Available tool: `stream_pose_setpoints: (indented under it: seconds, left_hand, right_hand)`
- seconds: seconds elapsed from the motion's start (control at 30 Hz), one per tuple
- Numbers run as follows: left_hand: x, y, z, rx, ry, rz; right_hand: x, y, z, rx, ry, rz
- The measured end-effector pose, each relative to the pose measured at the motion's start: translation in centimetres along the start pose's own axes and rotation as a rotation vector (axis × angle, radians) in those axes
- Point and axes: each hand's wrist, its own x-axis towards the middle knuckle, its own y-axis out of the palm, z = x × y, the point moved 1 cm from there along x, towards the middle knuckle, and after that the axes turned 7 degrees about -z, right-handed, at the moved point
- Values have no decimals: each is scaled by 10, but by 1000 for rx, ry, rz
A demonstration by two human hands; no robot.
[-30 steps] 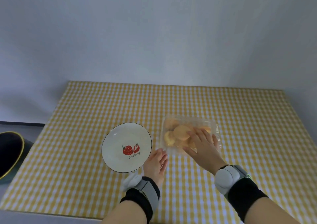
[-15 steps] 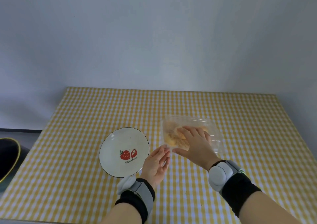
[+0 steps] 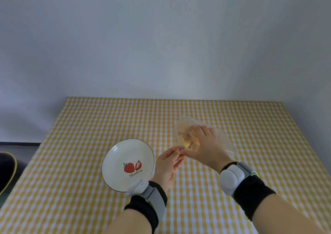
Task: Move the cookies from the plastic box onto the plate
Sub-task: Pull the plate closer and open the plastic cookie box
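The right hand lies over the clear plastic box just right of the frame's middle, fingers curled across its top and thumb along its near edge, so it has the box in a loose clamp; the box looks tilted, its left end nearer the plate. The left hand, below and left of the box, is half open, and its fingertips meet the box's near left corner beside the right thumb; whether they have pinched the lid's lip I cannot tell.

Going by size: the desk, under a yellow and white checked cloth, fills the lower half of the frame below a bare grey wall. A dark rounded thing with a yellow rim sits off the desk at the left edge. The white plate, printed with two strawberries, lies lower left of centre, bare, its right rim just beside the left wrist. Then the box, and inside it the pale cookies, all still there, partly hidden by the right fingers.

The step looks like getting the box open. It would go best with the right hand pinning the box flat while the left peels the lid up slowly; thin plastic springs, and a jerk could scatter or crack the cookies.
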Motion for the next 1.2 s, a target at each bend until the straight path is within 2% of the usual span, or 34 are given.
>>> stream_pose_setpoints:
  seconds: [0.3, 0.57, 0.77, 0.9, 1.03, 1.2]
  left_hand:
    - [1, 5, -3, -11, 22, -69]
    - [-2, 9, -3, -32, 36, -86]
    - [0, 12, -5, 2, 53, -43]
    - [0, 12, -3, 21, 63, -40]
    - [-1, 15, -4, 44, 70, -45]
    - [-4, 4, 2, -29, 23, -148]
  right_hand:
    - [-2, 7, 8, -257, -120, -52]
    - [-2, 9, 11, -315, -177, -7]
    - [-6, 15, 8, -103, -293, -204]
    - [-7, 17, 9, 92, -223, -273]
    - [-8, 20, 14, 202, -120, -262]
    - [7, 1, 9, 321, -61, -274]
